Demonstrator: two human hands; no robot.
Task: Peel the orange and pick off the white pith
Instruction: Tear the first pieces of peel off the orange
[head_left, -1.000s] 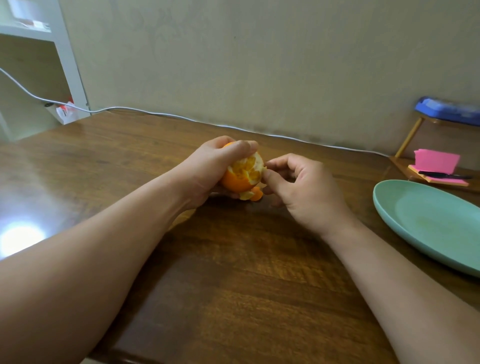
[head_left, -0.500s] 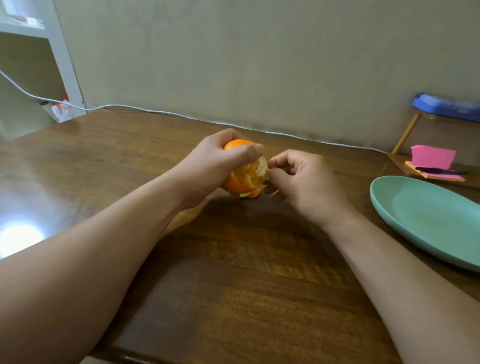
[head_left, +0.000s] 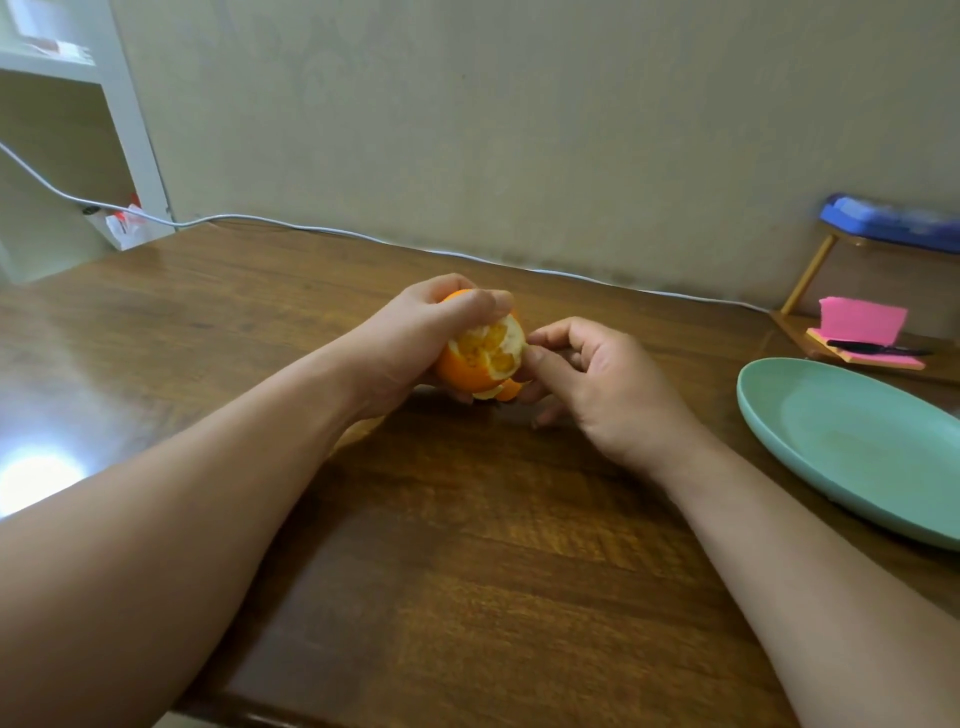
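Note:
A partly peeled orange (head_left: 480, 358) is held just above the wooden table (head_left: 467, 545), near its middle. My left hand (head_left: 415, 343) grips it from the left, fingers curled over the top. The exposed flesh with white pith faces me and to the right. A flap of peel (head_left: 506, 389) hangs at the orange's lower right. My right hand (head_left: 597, 384) is at the orange's right side, its thumb and forefinger pinching at the edge of the peel there. What exactly is between the fingertips is too small to tell.
A pale green plate (head_left: 852, 447) lies on the table at the right. Behind it stands a small wooden rack with pink sticky notes (head_left: 860, 325), a black pen and a blue object (head_left: 893, 223). A white cable (head_left: 311, 231) runs along the wall.
My left hand has turned the orange slightly, showing more peeled flesh. My right hand's fingertips stay at the orange's right edge, shifted a little.

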